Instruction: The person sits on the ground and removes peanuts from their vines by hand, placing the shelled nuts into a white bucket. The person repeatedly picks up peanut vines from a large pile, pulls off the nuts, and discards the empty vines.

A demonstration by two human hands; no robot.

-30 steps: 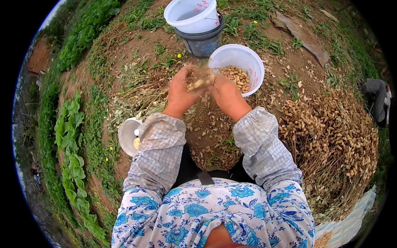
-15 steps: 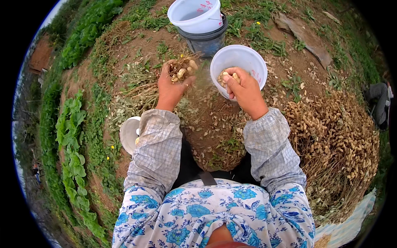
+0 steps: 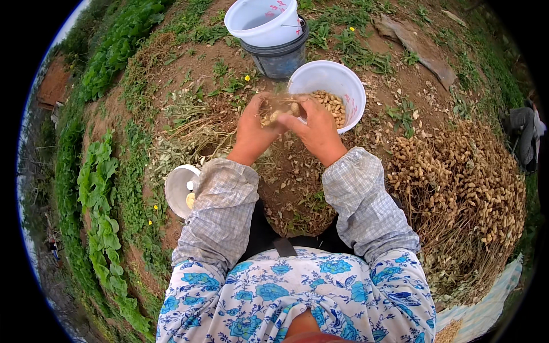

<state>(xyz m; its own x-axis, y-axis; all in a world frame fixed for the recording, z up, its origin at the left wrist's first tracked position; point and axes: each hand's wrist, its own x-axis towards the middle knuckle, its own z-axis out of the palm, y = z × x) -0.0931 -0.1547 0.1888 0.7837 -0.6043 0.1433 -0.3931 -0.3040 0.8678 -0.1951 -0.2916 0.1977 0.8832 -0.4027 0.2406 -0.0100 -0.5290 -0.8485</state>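
Note:
In front of me, my left hand (image 3: 251, 132) is closed round a small bunch of peanuts (image 3: 271, 115) with dry roots and stems, somewhat blurred by motion. My right hand (image 3: 318, 132) meets it from the other side, thumb and fingers closing on peanuts at the bunch's right edge. Both hands are at the near left side of a white bucket (image 3: 355, 90). Loose peanuts (image 3: 333, 104) lie inside that bucket, partly hidden behind my right hand.
Beyond, another white bucket (image 3: 264, 35) sits in a dark bucket (image 3: 280, 62). A small white pail (image 3: 173, 191) stands by my left forearm. Pulled peanut plants (image 3: 457, 188) are heaped at right, stripped stalks (image 3: 197, 137) at left. Leafy green plants (image 3: 103, 217) grow farther left.
My right hand has come out of the white bucket and moved left to the bunch, leaving peanuts visible in the bucket. My left hand has shifted slightly right with the bunch.

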